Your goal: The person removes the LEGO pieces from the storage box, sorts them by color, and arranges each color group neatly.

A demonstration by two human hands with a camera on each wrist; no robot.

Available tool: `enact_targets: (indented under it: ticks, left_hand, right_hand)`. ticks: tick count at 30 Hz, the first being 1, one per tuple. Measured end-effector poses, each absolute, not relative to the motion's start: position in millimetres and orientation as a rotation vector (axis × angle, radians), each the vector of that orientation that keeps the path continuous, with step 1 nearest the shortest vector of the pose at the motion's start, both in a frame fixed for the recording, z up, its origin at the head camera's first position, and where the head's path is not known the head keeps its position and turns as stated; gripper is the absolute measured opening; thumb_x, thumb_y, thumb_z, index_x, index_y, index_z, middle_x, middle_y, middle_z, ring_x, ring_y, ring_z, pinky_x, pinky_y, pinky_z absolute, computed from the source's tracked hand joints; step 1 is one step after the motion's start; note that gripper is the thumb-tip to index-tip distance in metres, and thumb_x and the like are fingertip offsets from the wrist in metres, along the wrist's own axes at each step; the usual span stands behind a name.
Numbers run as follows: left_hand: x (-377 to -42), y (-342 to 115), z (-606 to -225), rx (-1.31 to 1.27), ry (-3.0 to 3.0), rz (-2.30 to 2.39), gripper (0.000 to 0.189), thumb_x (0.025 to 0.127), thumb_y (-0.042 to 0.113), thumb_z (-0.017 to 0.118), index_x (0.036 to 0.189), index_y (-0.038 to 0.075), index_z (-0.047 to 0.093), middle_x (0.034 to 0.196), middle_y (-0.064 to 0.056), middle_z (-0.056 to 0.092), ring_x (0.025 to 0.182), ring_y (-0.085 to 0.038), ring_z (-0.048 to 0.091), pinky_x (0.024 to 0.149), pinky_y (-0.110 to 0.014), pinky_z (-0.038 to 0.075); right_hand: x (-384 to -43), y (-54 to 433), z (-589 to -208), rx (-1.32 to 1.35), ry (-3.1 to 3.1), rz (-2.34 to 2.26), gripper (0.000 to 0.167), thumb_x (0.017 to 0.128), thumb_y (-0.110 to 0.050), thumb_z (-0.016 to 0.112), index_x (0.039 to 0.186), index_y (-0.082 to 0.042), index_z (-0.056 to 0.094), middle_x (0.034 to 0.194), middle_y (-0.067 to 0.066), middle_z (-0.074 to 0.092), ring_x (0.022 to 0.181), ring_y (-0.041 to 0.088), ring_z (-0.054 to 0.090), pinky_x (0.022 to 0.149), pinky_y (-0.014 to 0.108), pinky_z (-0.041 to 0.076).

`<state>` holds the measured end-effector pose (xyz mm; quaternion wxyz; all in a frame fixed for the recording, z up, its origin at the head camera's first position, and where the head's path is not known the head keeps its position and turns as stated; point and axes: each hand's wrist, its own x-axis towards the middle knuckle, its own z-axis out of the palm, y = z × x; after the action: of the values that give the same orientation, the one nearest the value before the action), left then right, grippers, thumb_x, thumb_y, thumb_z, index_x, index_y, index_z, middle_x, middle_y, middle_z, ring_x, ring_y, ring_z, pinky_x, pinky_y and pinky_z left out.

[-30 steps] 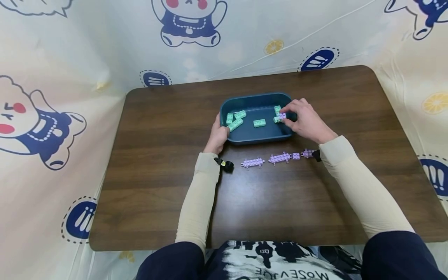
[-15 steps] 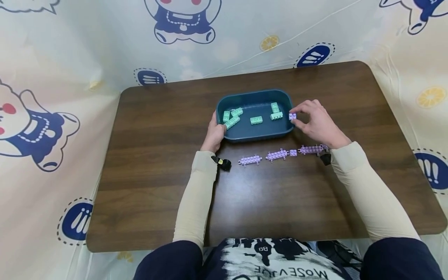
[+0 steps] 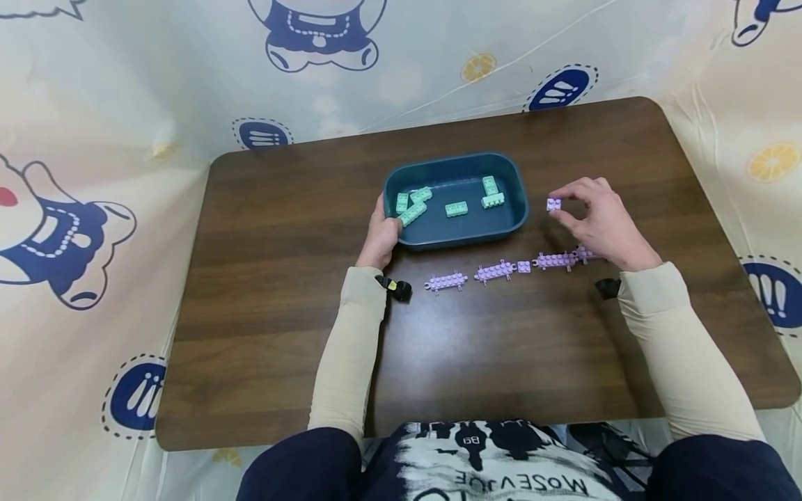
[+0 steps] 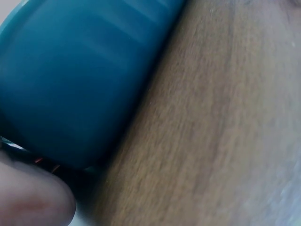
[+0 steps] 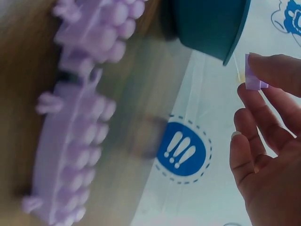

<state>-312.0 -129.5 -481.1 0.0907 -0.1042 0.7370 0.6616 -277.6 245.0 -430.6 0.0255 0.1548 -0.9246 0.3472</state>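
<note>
At the left end of the dark teal tray (image 3: 464, 241), my left hand (image 3: 379, 238) grips the rim, thumb on top. Only a blurred finger (image 4: 35, 197) beside the tray's outer wall (image 4: 84, 80) shows in the left wrist view. To the right of the tray, my right hand (image 3: 606, 219) pinches a small purple building brick (image 3: 554, 204) between thumb and forefinger. In the right wrist view this brick (image 5: 252, 75) is held up off the table, with the other fingers loosely bent. Several mint-green bricks (image 3: 457, 209) lie in the tray.
Along the table (image 3: 282, 334), in front of the tray, runs a row of purple pieces: studded bricks with side pegs (image 3: 445, 281) and a small square brick (image 3: 523, 266). The row's right end (image 3: 585, 254) lies by my right wrist. A printed curtain (image 3: 188, 83) surrounds the table.
My right hand has lifted the purple brick out of the tray and carried it right, past the tray's rim. My left hand keeps its grip on the tray.
</note>
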Motion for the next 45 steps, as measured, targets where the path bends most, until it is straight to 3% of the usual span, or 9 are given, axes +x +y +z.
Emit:
enact_targets:
  ticks: [7, 17, 22, 36, 45]
  left_hand:
    - [-313.7, -125.0, -476.4, -0.288, 2.193, 1.957, 0.09, 0.078, -0.011, 0.038, 0.157, 0.024, 0.013, 0.16, 0.004, 0.018, 0.129, -0.02, 0.03, 0.09, -0.034, 0.033]
    - [-317.8, -124.4, -474.9, -0.299, 2.187, 1.94, 0.089, 0.079, -0.011, 0.039, 0.157, 0.023, 0.012, 0.16, 0.004, 0.017, 0.131, -0.018, 0.028, 0.094, -0.032, 0.031]
    - [-316.0, -125.0, -477.2, -0.311, 2.188, 1.939, 0.089, 0.079, -0.012, 0.039, 0.157, 0.023, 0.012, 0.16, 0.004, 0.017, 0.131, -0.018, 0.028, 0.094, -0.032, 0.03]
    - [-310.8, -135.0, -481.7, -0.333, 2.185, 1.953, 0.089, 0.08, -0.012, 0.039, 0.157, 0.024, 0.013, 0.16, 0.006, 0.016, 0.135, -0.017, 0.024, 0.101, -0.033, 0.03]
    - [-314.0, -130.1, -482.4, -0.323, 2.171, 1.955, 0.09, 0.079, -0.011, 0.039, 0.157, 0.024, 0.011, 0.16, 0.006, 0.015, 0.138, -0.016, 0.02, 0.113, -0.038, 0.019]
  right_hand:
    - [-264.1, 269.1, -441.9, 0.43, -2.841, 1.037, 0.029, 0.086, -0.008, 0.071, 0.115, -0.004, 0.068, 0.111, 0.012, 0.062, 0.099, 0.031, 0.041, 0.075, 0.04, 0.031]
    - [-253.5, 299.0, -447.3, 0.282, -2.766, 1.015, 0.028, 0.085, -0.007, 0.072, 0.112, -0.001, 0.07, 0.105, 0.014, 0.065, 0.091, 0.027, 0.043, 0.075, 0.027, 0.03]
    - [-250.4, 313.3, -445.6, 0.15, -2.819, 1.03, 0.029, 0.088, -0.011, 0.07, 0.115, -0.001, 0.068, 0.109, 0.017, 0.063, 0.096, 0.029, 0.044, 0.075, 0.025, 0.03]
    - [-236.9, 330.0, -458.8, 0.016, -2.944, 1.023, 0.031, 0.093, -0.018, 0.063, 0.119, -0.002, 0.064, 0.112, 0.018, 0.061, 0.094, 0.031, 0.049, 0.075, 0.03, 0.034]
    - [-227.3, 350.2, -457.8, -0.144, -3.068, 1.02, 0.036, 0.096, -0.025, 0.058, 0.123, -0.002, 0.058, 0.116, 0.025, 0.058, 0.095, 0.038, 0.052, 0.08, 0.053, 0.039]
